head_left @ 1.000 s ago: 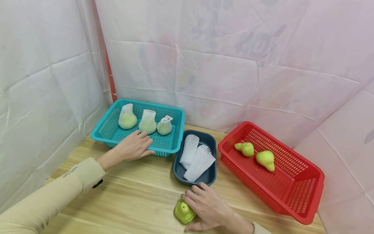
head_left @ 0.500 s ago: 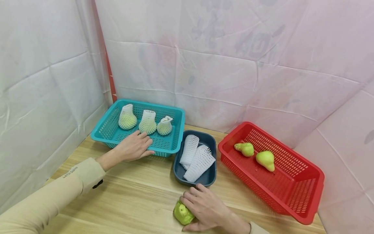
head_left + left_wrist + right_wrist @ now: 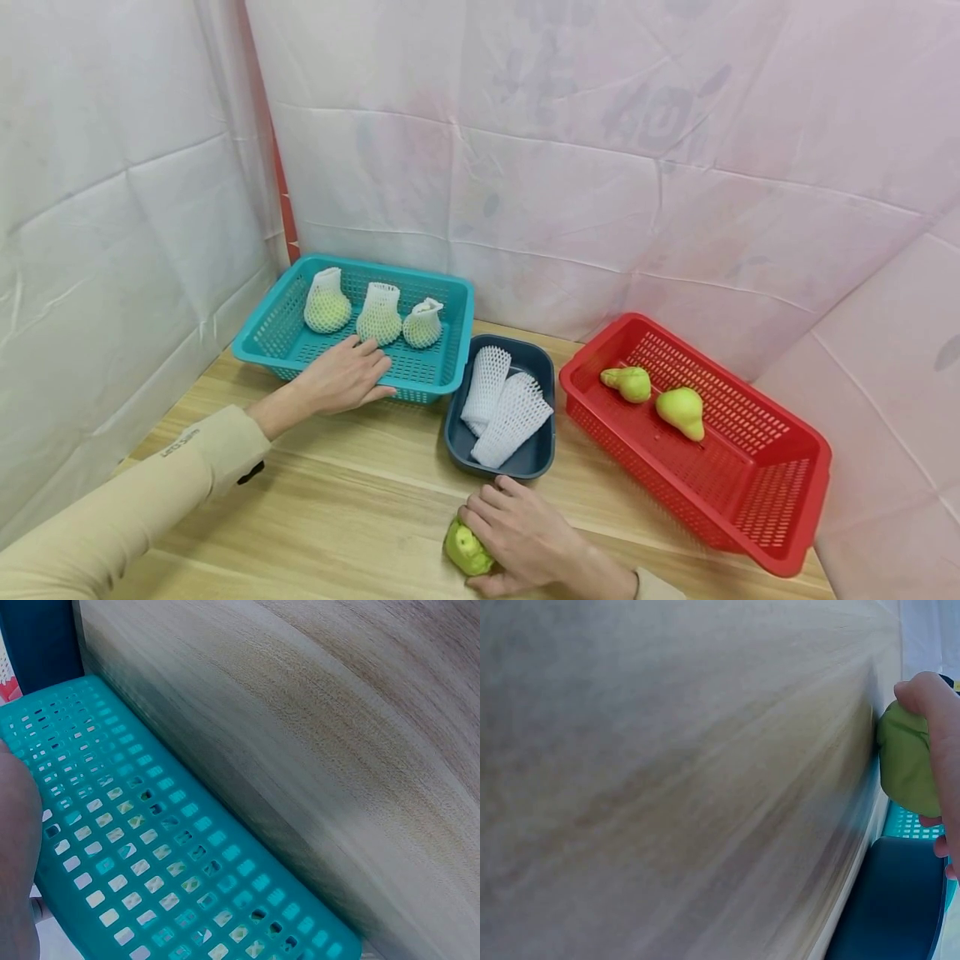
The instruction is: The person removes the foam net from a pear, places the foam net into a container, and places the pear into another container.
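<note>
My right hand grips a lumpy green pear by its right side, low over the wooden table, fingers over its far side and thumb nearest me. In the right wrist view the pear shows between the thumb and the fingers. My left hand rests over the front rim of the teal basket, thumb stretched outside along it. Inside that basket stand three pears in white foam nets: one on the left, one in the middle and one on the right.
A dark blue tray with white foam net sleeves sits between the baskets. To the right stands a red basket with two pears, one on the left and one on the right. White cloth hangs behind.
My right hand and the pear have shifted slightly left, and the pear has turned a little in the grip. My left hand has stayed in place on the teal basket.
</note>
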`<action>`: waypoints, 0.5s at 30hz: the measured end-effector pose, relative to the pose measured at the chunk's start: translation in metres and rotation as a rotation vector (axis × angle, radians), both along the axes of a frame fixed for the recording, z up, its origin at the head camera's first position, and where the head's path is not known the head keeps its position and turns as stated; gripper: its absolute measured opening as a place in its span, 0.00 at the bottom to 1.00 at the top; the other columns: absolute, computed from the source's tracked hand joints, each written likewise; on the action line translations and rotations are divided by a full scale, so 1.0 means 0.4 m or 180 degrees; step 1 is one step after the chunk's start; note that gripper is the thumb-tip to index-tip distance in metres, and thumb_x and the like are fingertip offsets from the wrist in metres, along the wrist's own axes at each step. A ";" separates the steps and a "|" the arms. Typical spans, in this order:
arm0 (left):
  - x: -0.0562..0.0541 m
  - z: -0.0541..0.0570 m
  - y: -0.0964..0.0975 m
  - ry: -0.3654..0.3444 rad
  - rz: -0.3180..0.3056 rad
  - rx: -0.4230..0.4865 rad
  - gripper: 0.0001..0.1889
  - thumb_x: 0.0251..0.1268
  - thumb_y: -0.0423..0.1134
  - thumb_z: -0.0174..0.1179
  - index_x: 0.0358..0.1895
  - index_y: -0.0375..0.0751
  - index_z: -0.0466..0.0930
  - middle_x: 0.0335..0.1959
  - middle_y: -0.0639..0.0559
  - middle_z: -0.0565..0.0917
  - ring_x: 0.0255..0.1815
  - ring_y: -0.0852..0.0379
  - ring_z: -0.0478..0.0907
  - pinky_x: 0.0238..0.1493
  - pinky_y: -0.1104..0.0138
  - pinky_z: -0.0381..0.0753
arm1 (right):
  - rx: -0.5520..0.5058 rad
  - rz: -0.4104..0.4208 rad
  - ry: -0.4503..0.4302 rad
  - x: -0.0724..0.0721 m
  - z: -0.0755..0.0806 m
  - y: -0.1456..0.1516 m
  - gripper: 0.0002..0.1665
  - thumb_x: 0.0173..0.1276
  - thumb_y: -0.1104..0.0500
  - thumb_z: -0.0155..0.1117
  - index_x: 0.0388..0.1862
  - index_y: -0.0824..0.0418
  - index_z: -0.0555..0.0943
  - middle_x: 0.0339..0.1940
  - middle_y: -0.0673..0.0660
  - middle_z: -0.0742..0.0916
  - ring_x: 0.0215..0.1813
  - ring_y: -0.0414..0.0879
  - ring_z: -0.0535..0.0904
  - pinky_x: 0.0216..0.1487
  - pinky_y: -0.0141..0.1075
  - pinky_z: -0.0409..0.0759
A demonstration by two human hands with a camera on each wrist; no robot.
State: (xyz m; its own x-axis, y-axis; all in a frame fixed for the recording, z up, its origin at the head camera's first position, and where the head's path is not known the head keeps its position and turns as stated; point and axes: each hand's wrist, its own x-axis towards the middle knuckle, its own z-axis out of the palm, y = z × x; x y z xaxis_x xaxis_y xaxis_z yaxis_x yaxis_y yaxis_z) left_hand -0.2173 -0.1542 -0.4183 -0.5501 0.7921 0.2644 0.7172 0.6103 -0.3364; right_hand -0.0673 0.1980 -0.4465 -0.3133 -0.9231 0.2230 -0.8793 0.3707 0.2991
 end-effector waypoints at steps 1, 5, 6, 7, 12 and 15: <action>0.000 -0.001 0.000 0.0001 -0.0003 0.0000 0.25 0.77 0.64 0.54 0.32 0.45 0.68 0.25 0.55 0.72 0.32 0.54 0.60 0.38 0.63 0.60 | 0.0001 0.0006 0.0014 0.000 0.000 0.000 0.40 0.58 0.18 0.57 0.51 0.47 0.77 0.41 0.42 0.82 0.42 0.39 0.75 0.49 0.37 0.71; 0.001 0.000 0.001 -0.0018 0.0001 0.0007 0.25 0.77 0.63 0.54 0.33 0.45 0.69 0.26 0.54 0.73 0.32 0.53 0.61 0.39 0.63 0.60 | 0.0030 0.0011 0.0060 -0.002 0.004 -0.001 0.40 0.60 0.18 0.55 0.51 0.48 0.77 0.40 0.42 0.82 0.41 0.40 0.75 0.49 0.36 0.71; 0.001 -0.001 0.001 -0.0024 0.0003 0.0010 0.25 0.77 0.64 0.54 0.33 0.45 0.69 0.26 0.55 0.73 0.32 0.53 0.61 0.39 0.63 0.60 | 0.0034 0.0011 0.0067 -0.003 0.006 0.000 0.40 0.60 0.18 0.55 0.51 0.48 0.77 0.40 0.42 0.81 0.41 0.40 0.74 0.49 0.36 0.71; 0.001 -0.001 0.001 -0.0033 0.0005 0.0012 0.25 0.77 0.63 0.54 0.33 0.45 0.69 0.26 0.54 0.73 0.32 0.53 0.61 0.39 0.63 0.60 | 0.0035 0.0010 0.0069 -0.004 0.009 0.000 0.40 0.60 0.18 0.55 0.51 0.48 0.78 0.40 0.42 0.81 0.41 0.40 0.74 0.48 0.36 0.71; 0.002 0.000 0.001 -0.0041 0.0008 0.0028 0.24 0.76 0.63 0.55 0.33 0.45 0.69 0.26 0.54 0.74 0.32 0.53 0.61 0.39 0.63 0.60 | 0.0093 -0.0010 0.0076 -0.009 0.032 0.006 0.40 0.61 0.18 0.55 0.51 0.48 0.77 0.40 0.43 0.81 0.42 0.40 0.74 0.49 0.35 0.72; 0.001 0.001 0.001 -0.0040 0.0013 0.0031 0.24 0.76 0.63 0.56 0.33 0.45 0.69 0.26 0.54 0.74 0.32 0.53 0.61 0.39 0.63 0.60 | 0.0166 -0.0027 0.0101 -0.012 0.050 0.013 0.39 0.62 0.18 0.55 0.51 0.49 0.77 0.40 0.43 0.80 0.42 0.40 0.73 0.50 0.34 0.73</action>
